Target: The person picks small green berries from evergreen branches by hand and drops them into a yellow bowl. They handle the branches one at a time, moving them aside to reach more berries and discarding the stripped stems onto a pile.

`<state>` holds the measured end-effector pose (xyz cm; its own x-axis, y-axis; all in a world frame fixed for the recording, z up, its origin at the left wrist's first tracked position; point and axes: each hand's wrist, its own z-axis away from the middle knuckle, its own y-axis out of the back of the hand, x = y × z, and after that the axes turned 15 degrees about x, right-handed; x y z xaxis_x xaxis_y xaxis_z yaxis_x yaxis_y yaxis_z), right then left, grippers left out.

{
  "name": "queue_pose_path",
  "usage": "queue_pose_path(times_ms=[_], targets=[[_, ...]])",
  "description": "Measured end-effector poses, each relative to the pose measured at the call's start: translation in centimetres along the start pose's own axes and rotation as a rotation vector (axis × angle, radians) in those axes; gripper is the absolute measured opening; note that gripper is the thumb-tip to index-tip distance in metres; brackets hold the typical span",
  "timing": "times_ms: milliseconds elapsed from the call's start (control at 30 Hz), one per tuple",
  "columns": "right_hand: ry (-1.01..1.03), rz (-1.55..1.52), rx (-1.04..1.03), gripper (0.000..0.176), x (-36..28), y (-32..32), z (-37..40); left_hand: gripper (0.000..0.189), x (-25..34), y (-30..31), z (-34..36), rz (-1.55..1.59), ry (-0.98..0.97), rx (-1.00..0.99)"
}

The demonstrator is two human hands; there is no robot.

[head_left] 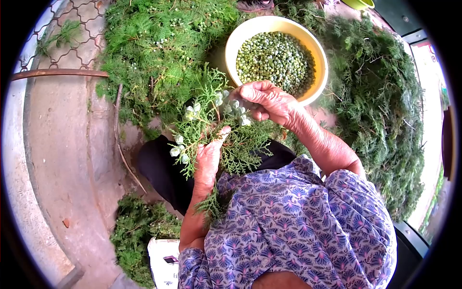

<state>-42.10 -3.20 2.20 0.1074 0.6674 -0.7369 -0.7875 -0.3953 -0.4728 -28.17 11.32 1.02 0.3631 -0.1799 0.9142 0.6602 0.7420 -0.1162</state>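
Note:
My left hand (pixel 210 156) is closed around the stem of a leafy green conifer sprig (pixel 248 144), held above my lap. Pale blue-green cones (pixel 191 113) sit in clusters on the sprig, some at its left side and some near its top. My right hand (pixel 269 102) is at the sprig's upper right, its thumb and fingers pinched together beside a cone cluster (pixel 236 108). What lies between those fingertips is hard to make out. Just beyond my right hand stands a yellow basin (pixel 320 72), holding many small green cones (pixel 274 58).
Cut conifer branches (pixel 149 43) are heaped at the upper left, with a darker heap (pixel 380 111) along the right. A smaller pile (pixel 139 236) lies at lower left beside a white printed bag (pixel 162 260). A thin bare stick (pixel 118 130) rests on the concrete floor (pixel 60 159).

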Motion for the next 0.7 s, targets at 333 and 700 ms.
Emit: queue_pose_path(times_ms=[333, 700], targets=[[-0.154, 0.086, -0.022, 0.023, 1.1, -1.1, -0.4, 0.024, -1.1, 2.0, -0.7, -0.284, -0.061, -0.233], [0.052, -0.032, 0.053, 0.012, -1.2, 1.8, 0.0, 0.025, -0.7, 1.4, -0.3, -0.433, -0.282, -0.174]])
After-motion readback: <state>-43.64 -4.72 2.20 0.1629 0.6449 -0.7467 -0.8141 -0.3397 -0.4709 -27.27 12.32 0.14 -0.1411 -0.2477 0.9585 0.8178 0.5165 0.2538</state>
